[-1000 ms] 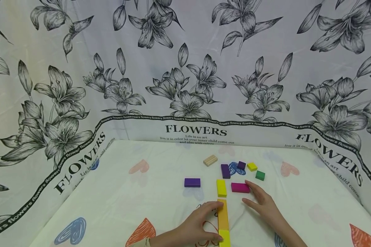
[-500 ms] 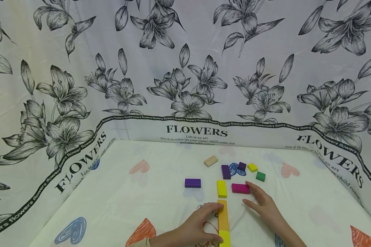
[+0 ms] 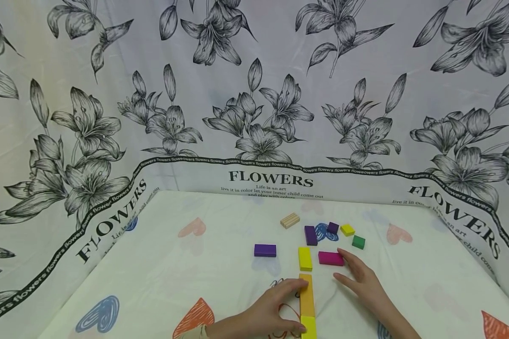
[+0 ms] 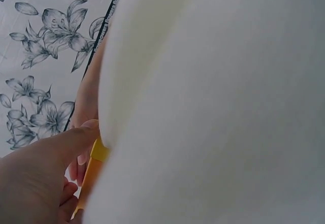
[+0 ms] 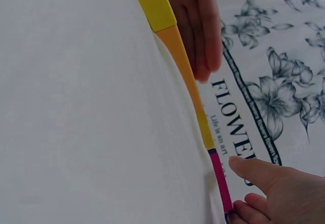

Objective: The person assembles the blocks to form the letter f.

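Observation:
In the head view, an orange block [image 3: 307, 295] and a yellow block [image 3: 308, 326] lie end to end at the front. My left hand [image 3: 263, 306] rests along their left side, index fingertip at the orange block's far end and thumb at the yellow one. The right wrist view shows its fingers [image 5: 200, 28] straight beside the orange block. My right hand [image 3: 365, 280] touches the right end of a magenta block [image 3: 330, 258] with a fingertip; its thumb [image 5: 249, 169] stands apart from the block. Another yellow block [image 3: 305, 259] lies just beyond the orange one, across a small gap.
Farther back lie two purple blocks [image 3: 265, 250], a dark purple cube [image 3: 332, 228], a yellow cube [image 3: 347, 230], a green cube [image 3: 358, 242] and a group of plain wooden sticks [image 3: 290, 220]. A printed white cloth [image 3: 152, 263] covers the table; a flower-patterned curtain [image 3: 263, 117] surrounds it.
The head view has shifted very slightly. Both hands and the blocks keep their places relative to one another.

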A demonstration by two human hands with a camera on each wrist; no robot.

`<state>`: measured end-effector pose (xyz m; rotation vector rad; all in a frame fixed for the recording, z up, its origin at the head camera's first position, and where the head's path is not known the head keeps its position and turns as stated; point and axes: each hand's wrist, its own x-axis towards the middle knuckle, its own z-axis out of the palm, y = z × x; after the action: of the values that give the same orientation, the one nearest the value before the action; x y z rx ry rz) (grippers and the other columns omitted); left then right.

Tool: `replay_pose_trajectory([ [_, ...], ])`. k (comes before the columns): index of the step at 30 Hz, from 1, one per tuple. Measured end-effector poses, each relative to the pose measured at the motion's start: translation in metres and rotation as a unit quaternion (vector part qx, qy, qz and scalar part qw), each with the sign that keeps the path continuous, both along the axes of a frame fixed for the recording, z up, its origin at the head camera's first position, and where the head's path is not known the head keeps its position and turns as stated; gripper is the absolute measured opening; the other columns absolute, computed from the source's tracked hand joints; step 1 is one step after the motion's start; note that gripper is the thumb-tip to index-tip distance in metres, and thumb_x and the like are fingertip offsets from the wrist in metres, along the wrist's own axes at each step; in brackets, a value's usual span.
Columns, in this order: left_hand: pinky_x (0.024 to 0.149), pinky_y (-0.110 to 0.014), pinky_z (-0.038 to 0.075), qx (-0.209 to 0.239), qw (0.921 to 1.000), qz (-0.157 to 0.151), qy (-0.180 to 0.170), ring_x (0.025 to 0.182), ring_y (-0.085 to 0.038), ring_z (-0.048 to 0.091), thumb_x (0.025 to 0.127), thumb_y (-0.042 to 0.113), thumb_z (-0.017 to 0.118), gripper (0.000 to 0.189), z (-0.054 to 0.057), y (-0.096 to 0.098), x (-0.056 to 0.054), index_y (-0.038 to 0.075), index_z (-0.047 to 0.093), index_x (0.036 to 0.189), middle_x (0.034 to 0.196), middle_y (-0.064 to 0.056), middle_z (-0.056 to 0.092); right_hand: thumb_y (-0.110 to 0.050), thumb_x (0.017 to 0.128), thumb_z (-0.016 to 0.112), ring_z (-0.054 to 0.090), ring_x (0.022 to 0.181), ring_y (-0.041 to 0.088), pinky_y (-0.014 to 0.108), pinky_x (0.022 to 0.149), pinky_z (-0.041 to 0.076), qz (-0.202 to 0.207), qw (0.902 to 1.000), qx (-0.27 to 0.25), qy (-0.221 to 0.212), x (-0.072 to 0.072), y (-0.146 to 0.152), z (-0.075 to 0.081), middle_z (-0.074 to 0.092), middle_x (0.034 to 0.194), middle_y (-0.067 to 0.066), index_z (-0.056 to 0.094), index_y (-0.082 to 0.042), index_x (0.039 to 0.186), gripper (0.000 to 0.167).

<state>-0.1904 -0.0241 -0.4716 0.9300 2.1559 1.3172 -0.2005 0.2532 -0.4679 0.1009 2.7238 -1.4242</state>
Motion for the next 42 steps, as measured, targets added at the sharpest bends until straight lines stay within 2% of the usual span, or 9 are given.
replay_pose_trajectory([
  [9,0.117,-0.034,0.039,-0.003,1.0000,0.000,-0.009,0.133,0.001,0.042,0.085,0.040,0.074,0.067,-0.001,0.000,0.001,0.039,0.040,0.143,0.149,0.020,0.041,-0.039,0.088,0.071,0.025,0.149,0.033,0.041,0.113,0.031,-0.004,0.9999,-0.011,-0.009,0.000,0.001,0.000,0.032,0.159,0.012,0.031,-0.018,0.153,0.079],
  [15,0.117,-0.031,0.039,0.000,0.9999,-0.001,-0.011,0.133,0.001,0.041,0.085,0.038,0.074,0.067,-0.001,-0.001,0.002,0.038,0.040,0.143,0.149,0.019,0.041,-0.040,0.088,0.070,0.024,0.150,0.033,0.041,0.113,0.030,-0.006,0.9996,-0.021,-0.018,-0.001,0.001,-0.001,0.032,0.159,0.011,0.031,-0.018,0.153,0.079],
  [20,0.117,-0.029,0.039,-0.005,1.0000,-0.004,0.001,0.133,0.001,0.041,0.086,0.038,0.073,0.067,0.000,-0.001,0.001,0.038,0.039,0.143,0.149,0.019,0.041,-0.041,0.088,0.070,0.024,0.150,0.032,0.040,0.113,0.030,-0.003,0.9994,-0.031,-0.016,-0.002,0.002,0.001,0.032,0.159,0.010,0.030,-0.018,0.153,0.079],
  [25,0.116,-0.028,0.039,-0.006,0.9998,-0.008,0.015,0.133,0.000,0.042,0.086,0.039,0.073,0.067,0.000,0.000,0.000,0.037,0.038,0.144,0.149,0.017,0.041,-0.043,0.089,0.068,0.025,0.150,0.033,0.040,0.113,0.031,0.000,0.9997,-0.023,-0.008,-0.004,0.003,0.003,0.031,0.160,0.010,0.030,-0.019,0.153,0.079],
  [36,0.117,-0.030,0.038,-0.013,0.9993,-0.012,0.032,0.137,-0.003,0.040,0.086,0.041,0.072,0.070,0.001,0.000,-0.001,0.035,0.037,0.146,0.151,0.016,0.040,-0.037,0.090,0.068,0.028,0.148,0.035,0.043,0.112,0.033,0.003,0.9991,-0.024,0.035,-0.009,-0.003,0.016,0.037,0.157,0.012,0.035,-0.018,0.151,0.072],
  [42,0.118,-0.028,0.037,-0.004,0.9991,-0.016,0.038,0.138,-0.004,0.040,0.087,0.040,0.072,0.070,0.000,-0.001,-0.001,0.033,0.037,0.146,0.152,0.015,0.039,-0.032,0.090,0.070,0.032,0.146,0.036,0.045,0.111,0.035,0.024,0.9981,-0.028,0.051,-0.015,-0.013,0.022,0.038,0.156,0.014,0.037,-0.015,0.150,0.070],
])
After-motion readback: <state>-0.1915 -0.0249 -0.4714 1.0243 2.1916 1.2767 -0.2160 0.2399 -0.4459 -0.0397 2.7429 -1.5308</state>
